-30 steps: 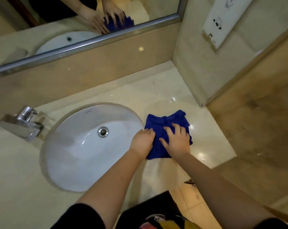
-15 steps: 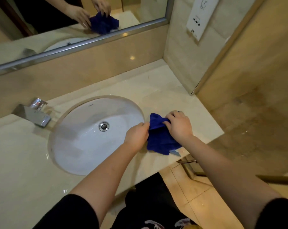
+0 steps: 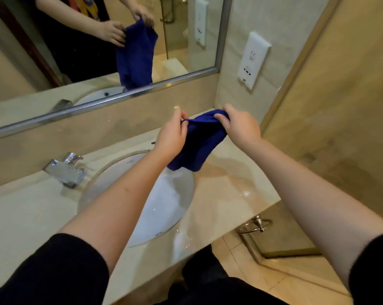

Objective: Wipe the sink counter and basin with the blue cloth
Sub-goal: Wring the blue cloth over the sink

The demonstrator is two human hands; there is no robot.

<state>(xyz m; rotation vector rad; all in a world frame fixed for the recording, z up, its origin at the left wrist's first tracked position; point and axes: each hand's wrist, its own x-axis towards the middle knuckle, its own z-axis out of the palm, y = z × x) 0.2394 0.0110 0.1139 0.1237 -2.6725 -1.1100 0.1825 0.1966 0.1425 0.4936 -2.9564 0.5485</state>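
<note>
1. Left hand (image 3: 172, 137) and right hand (image 3: 241, 126) pinch the top edge of the blue cloth (image 3: 199, 142), which hangs above the basin (image 3: 164, 208).
2. Step, judged: rearranging the cloth between wipes.
3. Next: lower it onto the counter (image 3: 230, 194).

A bathroom: basin (image 3: 164, 208), faucet (image 3: 64, 170), wall mirror (image 3: 76, 51).

Much of the basin (image 3: 175, 201) is being covered by the left forearm (image 3: 124, 194). Fingertips of the left hand (image 3: 172, 137) and right hand (image 3: 241, 126) are being partly hidden by folds of the blue cloth (image 3: 199, 142). The counter (image 3: 21, 216) is being cut off at the left edge. Markings on the wall socket plate (image 3: 253, 60) are being rendered too small to read.
</note>
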